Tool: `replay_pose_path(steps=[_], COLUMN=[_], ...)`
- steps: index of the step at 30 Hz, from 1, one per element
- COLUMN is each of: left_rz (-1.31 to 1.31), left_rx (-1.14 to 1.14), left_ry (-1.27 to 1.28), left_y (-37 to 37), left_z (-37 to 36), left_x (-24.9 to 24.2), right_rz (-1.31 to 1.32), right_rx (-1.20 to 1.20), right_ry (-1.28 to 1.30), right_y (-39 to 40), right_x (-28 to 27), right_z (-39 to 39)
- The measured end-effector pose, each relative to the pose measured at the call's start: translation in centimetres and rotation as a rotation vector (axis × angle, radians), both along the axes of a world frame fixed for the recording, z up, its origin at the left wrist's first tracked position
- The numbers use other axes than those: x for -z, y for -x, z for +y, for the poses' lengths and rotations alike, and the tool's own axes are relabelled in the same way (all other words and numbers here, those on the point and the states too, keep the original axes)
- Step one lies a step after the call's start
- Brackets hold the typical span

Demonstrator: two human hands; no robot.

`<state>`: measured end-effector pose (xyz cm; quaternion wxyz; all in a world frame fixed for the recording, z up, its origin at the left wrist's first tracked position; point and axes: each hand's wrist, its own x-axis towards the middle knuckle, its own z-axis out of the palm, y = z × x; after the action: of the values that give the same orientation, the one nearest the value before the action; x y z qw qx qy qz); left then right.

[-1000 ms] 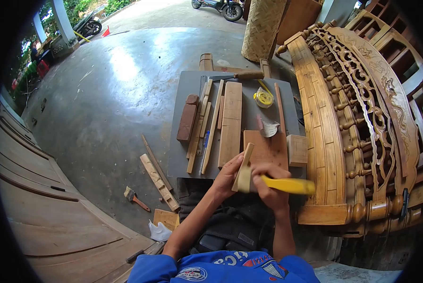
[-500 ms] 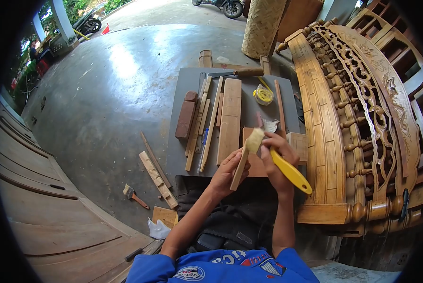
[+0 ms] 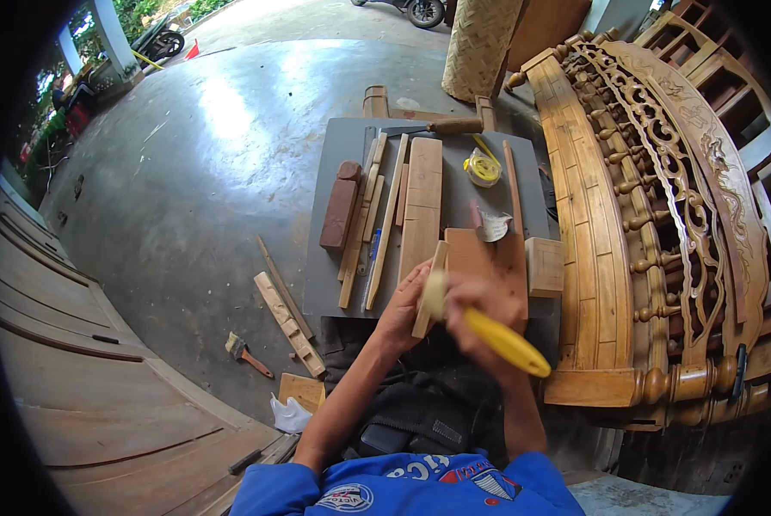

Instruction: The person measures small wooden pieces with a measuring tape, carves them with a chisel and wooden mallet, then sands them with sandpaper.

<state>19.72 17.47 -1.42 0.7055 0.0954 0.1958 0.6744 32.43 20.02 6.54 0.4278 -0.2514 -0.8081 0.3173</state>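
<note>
Near the front edge of the grey work table (image 3: 314, 292), my left hand (image 3: 401, 311) grips a short wooden strip (image 3: 431, 288), which stands at a steep slant. My right hand (image 3: 489, 322), blurred by motion, is closed round a brush with a yellow handle (image 3: 515, 346). The pale bristles (image 3: 437, 295) touch the right side of the strip. Just beyond the hands lie a wide wooden board (image 3: 420, 206) with pencil lines and a flat reddish board (image 3: 489, 258).
Wooden sticks (image 3: 388, 219), a dark red block (image 3: 340, 206), a tape measure (image 3: 482, 168), a saw (image 3: 454, 126) and a small wooden block (image 3: 545, 265) are on the table. Carved furniture (image 3: 588, 232) stands close on the right. Another brush (image 3: 248, 354) lies on the floor.
The brush has moved down and left along the strip, with my right hand lower. The strip and my left hand have shifted slightly left.
</note>
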Motion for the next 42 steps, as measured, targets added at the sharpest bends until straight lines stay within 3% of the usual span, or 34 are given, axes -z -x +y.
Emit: replay_pose_path(steps=[1,2,4,5,7,9,11,13,15,17,19,21,23,24,27,28,31,32,35,36,37,39,42], left_rz=[-0.003,-0.155,-0.179,-0.193,-0.034,-0.085,-0.037,0.008,0.057,0.067,0.078,0.014,-0.05,-0.029,0.046,0.033,0.003,-0.006,0.008,0.018,-0.033,-0.013,0.085], left_rx=[-0.04,0.078,0.002,-0.03,0.093,0.131,0.067,0.013,-0.015,-0.036,-0.054,0.013,0.022,-0.007,-0.04,-0.035,-0.003,0.05,-0.161,-0.098,-0.057,-0.026,-0.016], left_ry=[0.019,0.003,0.06,0.092,0.052,-0.088,0.052,0.116,0.086,0.104,0.115,0.106,0.021,-0.027,0.077,0.063,0.035,-0.028,0.254,0.019,-0.037,-0.09,0.066], left_y=[0.2,1.1,0.4,-0.1,0.1,-0.5,-1.2,-1.3,-1.1,-1.5,-1.8,-1.5,-1.5,-1.7,-1.9,-1.9,-2.1,-1.9,-2.6,-1.9,-1.5,-1.6,-3.2], left_z=[0.2,0.3,0.3,0.3,-0.1,0.1,0.0,-0.3,-0.3,-0.4,-0.4,-0.3,-0.3,-0.1,0.2,0.2,-0.4,-0.6,0.3,0.1,0.0,-0.1,-0.2], left_x=[0.3,2.1,1.8,1.8,2.7,2.6,0.2,-0.5,-0.5,-1.3,-2.1,0.3,1.7,1.2,0.3,0.3,0.3,0.0,-2.8,0.8,1.2,1.2,-0.2], right_rz=[-0.12,-0.137,-0.109,-0.047,0.083,0.08,0.002,-0.104,0.101,0.111,-0.107,-0.009,0.166,0.07,-0.126,-0.03,0.126,0.138,-0.076,-0.073,-0.119,-0.12,0.011], right_rx=[-0.171,-0.237,-0.307,-0.19,0.16,0.136,0.027,-0.06,0.151,0.309,0.125,0.052,0.337,0.371,0.017,-0.147,0.392,0.362,0.089,-0.029,-0.079,-0.081,0.239], right_ry=[0.075,0.154,0.285,0.073,0.048,0.054,0.023,0.184,-0.088,-0.143,0.011,0.2,-0.176,-0.253,0.122,0.377,-0.178,-0.124,0.064,0.125,0.174,0.146,0.017], right_y=[-0.6,-0.7,-1.1,-1.1,-0.4,-0.1,0.1,-0.8,0.6,1.4,0.5,-0.6,0.9,0.8,-1.1,-1.9,0.4,0.5,-1.1,-1.3,-1.2,-1.3,-1.1], right_x=[0.3,0.4,-0.6,-0.3,-1.7,-0.7,-0.4,-0.4,-0.9,-1.2,-1.7,-1.6,-1.8,-1.3,-0.4,-0.6,-1.7,-1.0,0.6,0.9,1.0,0.2,-0.7], right_z=[-1.2,-2.3,-2.5,-1.4,0.2,1.4,1.2,-0.2,0.0,1.2,1.5,1.5,1.5,1.5,0.3,0.3,0.5,1.0,-0.8,-1.8,-2.8,-2.8,-0.3])
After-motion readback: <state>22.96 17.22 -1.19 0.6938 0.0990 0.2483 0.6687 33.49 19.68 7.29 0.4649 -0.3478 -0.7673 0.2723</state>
